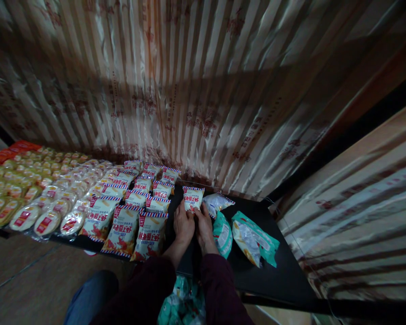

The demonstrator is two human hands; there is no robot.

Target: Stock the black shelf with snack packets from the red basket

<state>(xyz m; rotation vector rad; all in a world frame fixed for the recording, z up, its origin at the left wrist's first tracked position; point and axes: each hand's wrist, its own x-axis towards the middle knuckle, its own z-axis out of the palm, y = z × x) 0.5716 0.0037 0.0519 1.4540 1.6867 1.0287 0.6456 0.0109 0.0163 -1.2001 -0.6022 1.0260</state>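
A white snack bag (193, 197) with red printing and a striped top edge stands at the back of the black shelf. My left hand (183, 222) grips its lower left side, and my right hand (205, 226) closes on its lower right side. Part of the bag's bottom is hidden by my fingers. Left of my hands, matching snack bags (121, 228) are set out in rows, faces up. Just right of my right hand lie a bag turned on its back (217, 201) and a teal bag (222, 234).
More teal-ended bags (257, 237) lie loose on the shelf's right part (277, 282). Round wrapped cakes (47, 222), yellow packets (6, 210) and orange packets (16, 146) fill the left. Teal packs (182, 302) sit below the front edge. Printed sheeting (189, 90) hangs behind.
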